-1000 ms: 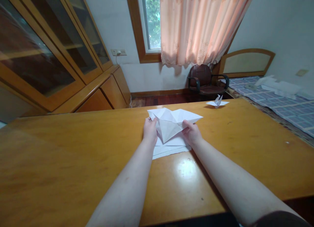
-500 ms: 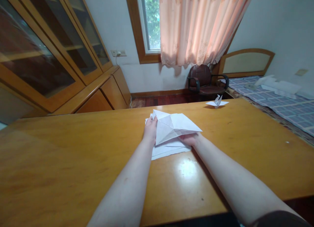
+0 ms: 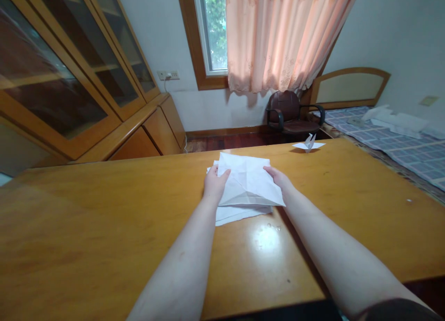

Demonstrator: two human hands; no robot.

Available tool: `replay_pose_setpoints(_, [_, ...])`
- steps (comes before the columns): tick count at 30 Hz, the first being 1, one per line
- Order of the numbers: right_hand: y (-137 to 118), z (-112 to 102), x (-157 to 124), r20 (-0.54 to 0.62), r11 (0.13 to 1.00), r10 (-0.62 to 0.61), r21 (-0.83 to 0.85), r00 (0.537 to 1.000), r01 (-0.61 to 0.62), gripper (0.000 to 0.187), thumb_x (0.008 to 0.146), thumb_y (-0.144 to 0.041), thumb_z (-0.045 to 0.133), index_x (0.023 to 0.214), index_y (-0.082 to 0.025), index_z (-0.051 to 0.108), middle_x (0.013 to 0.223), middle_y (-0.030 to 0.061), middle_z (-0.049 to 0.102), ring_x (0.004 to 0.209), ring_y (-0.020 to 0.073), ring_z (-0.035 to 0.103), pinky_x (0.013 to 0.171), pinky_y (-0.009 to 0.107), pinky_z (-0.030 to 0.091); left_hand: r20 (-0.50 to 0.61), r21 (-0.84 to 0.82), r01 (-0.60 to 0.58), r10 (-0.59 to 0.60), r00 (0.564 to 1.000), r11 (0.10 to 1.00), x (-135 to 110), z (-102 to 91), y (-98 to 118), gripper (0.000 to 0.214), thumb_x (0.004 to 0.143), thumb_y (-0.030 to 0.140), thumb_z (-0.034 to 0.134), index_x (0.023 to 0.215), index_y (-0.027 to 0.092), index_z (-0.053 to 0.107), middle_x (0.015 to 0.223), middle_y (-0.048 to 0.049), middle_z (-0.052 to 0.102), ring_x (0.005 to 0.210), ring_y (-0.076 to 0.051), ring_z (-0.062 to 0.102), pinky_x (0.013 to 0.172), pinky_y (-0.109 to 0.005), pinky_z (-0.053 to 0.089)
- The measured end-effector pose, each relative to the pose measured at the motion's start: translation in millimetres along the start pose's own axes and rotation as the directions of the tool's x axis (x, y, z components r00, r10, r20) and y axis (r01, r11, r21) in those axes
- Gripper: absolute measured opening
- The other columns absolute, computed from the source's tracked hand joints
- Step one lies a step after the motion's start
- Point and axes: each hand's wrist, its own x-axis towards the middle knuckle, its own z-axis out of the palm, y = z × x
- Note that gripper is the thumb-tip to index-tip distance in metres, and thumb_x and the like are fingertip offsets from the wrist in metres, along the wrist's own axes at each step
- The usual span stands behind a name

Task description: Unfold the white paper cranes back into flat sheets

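Note:
A creased white sheet of paper is held up between both hands, its face toward me and its lower edge bent. My left hand grips the left edge, thumb on top and the other fingers behind. On the opposite side, my right hand pinches the right edge with its thumb in front; its other fingers are hidden behind the paper. Beneath lies a stack of white paper, mostly covered by the held sheet.
A folded paper crane stands near the far right edge of the wooden table. Beyond the table are a brown armchair and a bed. A glass-fronted cabinet stands at the left.
The sheet has opened out flatter and faces me more squarely. My right hand has moved from under the paper up to its right edge; my left thumb now lies over the front.

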Motion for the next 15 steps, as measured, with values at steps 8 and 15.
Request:
replay_pose_setpoints(8, [4.6,-16.6,15.4,-0.241,0.693,-0.56,-0.661,0.793,0.289,0.023,0.055,-0.025,0.07,0.076,-0.018,0.064,0.073,0.0015,0.065,0.067,0.0179,0.058,0.068,0.032,0.046,-0.146,0.333,0.059,-0.01,0.989,0.941,-5.4,-7.5,10.5,0.028,0.069,0.034,0.068,0.092,0.02,0.062,0.092,-0.0107,0.068,0.092,-0.028,0.063,0.087,-0.04,0.045])
replay_pose_setpoints(15, [11.9,2.0,3.9,-0.052,0.416,-0.656,-0.857,0.753,0.303,0.037,0.066,-0.024,0.059,0.103,-0.019,0.063,0.09,0.004,0.065,0.066,0.0159,0.052,0.075,0.036,0.045,0.14,0.799,-0.227,0.195,0.971,0.557,-28.8,7.7,19.3,0.068,0.073,0.014,0.056,0.137,0.025,0.036,0.151,-0.0106,0.024,0.138,-0.032,0.022,0.111,-0.048,0.019])
